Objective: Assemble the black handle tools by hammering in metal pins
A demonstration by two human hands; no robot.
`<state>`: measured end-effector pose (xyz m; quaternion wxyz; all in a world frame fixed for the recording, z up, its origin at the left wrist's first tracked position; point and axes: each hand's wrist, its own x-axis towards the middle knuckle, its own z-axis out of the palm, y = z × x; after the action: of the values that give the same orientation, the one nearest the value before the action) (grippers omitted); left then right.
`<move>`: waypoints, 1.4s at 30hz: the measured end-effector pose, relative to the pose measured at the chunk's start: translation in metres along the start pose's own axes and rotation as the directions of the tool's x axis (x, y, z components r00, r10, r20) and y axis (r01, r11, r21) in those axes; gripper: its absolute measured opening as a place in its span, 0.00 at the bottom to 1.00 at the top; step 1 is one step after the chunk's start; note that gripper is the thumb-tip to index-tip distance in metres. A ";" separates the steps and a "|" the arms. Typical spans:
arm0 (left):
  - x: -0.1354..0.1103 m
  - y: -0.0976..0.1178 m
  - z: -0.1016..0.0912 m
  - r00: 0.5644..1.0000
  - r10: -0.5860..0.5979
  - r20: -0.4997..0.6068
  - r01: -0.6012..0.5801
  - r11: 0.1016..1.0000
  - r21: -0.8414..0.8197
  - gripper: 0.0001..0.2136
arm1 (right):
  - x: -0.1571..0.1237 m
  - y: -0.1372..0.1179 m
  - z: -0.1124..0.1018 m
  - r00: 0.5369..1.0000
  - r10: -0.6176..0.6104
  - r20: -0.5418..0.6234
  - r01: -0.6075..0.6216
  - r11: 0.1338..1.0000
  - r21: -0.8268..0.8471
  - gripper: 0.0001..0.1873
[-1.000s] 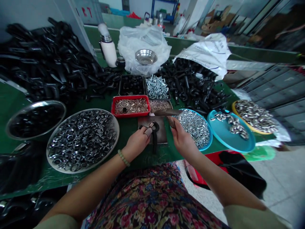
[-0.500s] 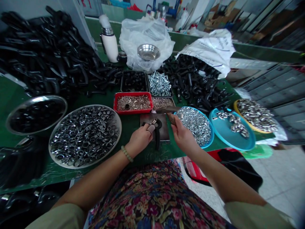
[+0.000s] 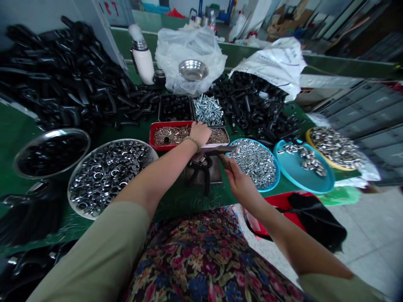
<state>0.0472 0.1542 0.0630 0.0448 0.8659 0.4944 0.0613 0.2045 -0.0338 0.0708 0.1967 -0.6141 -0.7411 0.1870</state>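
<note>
My right hand (image 3: pixel 236 177) is closed round the wooden handle of a hammer (image 3: pixel 217 151), whose long dark head lies level over the metal block's far edge. My left hand (image 3: pixel 200 133) reaches over the place where the red tray (image 3: pixel 154 147) of thin copper-coloured pins meets a tray (image 3: pixel 220 136) of tiny copper-coloured pieces. Its fingertips point down and are hidden. A black curved plastic part (image 3: pixel 207 180) with a ring-shaped end rests on the flat metal block (image 3: pixel 215 170), touched by neither hand. A small shiny piece shows at its ring end.
Left stand a plate of metal rings (image 3: pixel 107 180) and a steel bowl (image 3: pixel 19 167) of black pieces. Right are blue trays (image 3: pixel 278 176) of small metal parts. Behind are silver screws (image 3: pixel 208 110), black plastic parts (image 3: pixel 248 105) and a thermos (image 3: pixel 143 65).
My left hand has left the black part on the metal block and moved forward to the trays. My right hand keeps the hammer in nearly the same place.
</note>
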 end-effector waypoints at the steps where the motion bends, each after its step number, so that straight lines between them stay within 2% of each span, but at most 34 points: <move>1: 0.009 0.004 0.003 1.000 -0.003 0.017 0.003 1.000 0.013 0.13 | -0.002 0.003 -0.003 0.998 0.011 -0.068 -0.009 0.999 0.035 0.26; 3: 0.018 0.009 0.010 1.000 -0.004 0.031 0.003 1.000 0.023 0.13 | -0.006 0.010 -0.008 0.989 0.052 -0.142 -0.043 0.997 0.067 0.25; 6: 0.019 0.011 0.013 0.999 0.012 0.036 -0.013 0.999 0.038 0.12 | -0.011 0.023 -0.009 0.980 0.112 -0.165 -0.101 0.992 0.073 0.25; 10: 0.018 0.011 0.013 0.999 0.015 0.038 -0.017 0.999 0.046 0.11 | -0.011 0.034 -0.004 0.969 0.127 -0.211 -0.107 0.989 0.102 0.24; 18: 0.023 0.013 0.013 0.999 -0.042 0.006 0.042 0.999 0.013 0.13 | -0.012 0.033 0.001 0.966 0.162 -0.201 -0.142 0.984 0.112 0.23; 23: 0.025 0.010 0.004 0.997 -0.075 -0.021 0.074 0.995 -0.063 0.11 | -0.012 0.030 0.003 0.968 0.138 -0.211 -0.112 0.985 0.131 0.23; 26: -0.002 0.009 -0.003 0.996 -0.056 -0.066 0.036 0.961 -0.273 0.09 | -0.015 0.032 0.003 0.967 0.138 -0.214 -0.109 0.984 0.143 0.24; 29: -0.055 0.012 0.002 0.994 -0.006 -0.108 -0.050 0.860 -0.508 0.09 | -0.018 0.036 0.006 0.965 0.143 -0.219 -0.109 0.981 0.160 0.24; 31: -0.092 0.015 0.013 0.993 -0.026 -0.113 -0.041 0.836 -0.547 0.09 | -0.019 0.039 0.008 0.964 0.140 -0.225 -0.103 0.980 0.168 0.24; 33: -0.118 0.018 0.026 0.989 -0.063 -0.131 -0.016 0.849 -0.529 0.10 | -0.019 0.040 0.011 0.965 0.135 -0.223 -0.098 0.980 0.171 0.25; 35: -0.130 0.020 0.038 0.987 -0.066 -0.146 -0.011 0.882 -0.472 0.11 | -0.019 0.039 0.012 0.967 0.126 -0.219 -0.089 0.981 0.171 0.25; 38: -0.129 0.020 0.048 0.991 -0.018 -0.135 -0.033 0.931 -0.364 0.13 | -0.020 0.035 0.014 0.971 0.121 -0.208 -0.087 0.982 0.168 0.24; 42: -0.126 0.020 0.044 0.993 0.057 -0.104 -0.076 0.980 -0.186 0.14 | -0.023 0.030 0.013 0.974 0.134 -0.183 -0.103 0.980 0.173 0.23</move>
<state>0.0077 0.0346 0.0147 0.1005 0.8697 0.4588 0.1520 0.2269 -0.0515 0.0424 0.3059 -0.6545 -0.6626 0.1974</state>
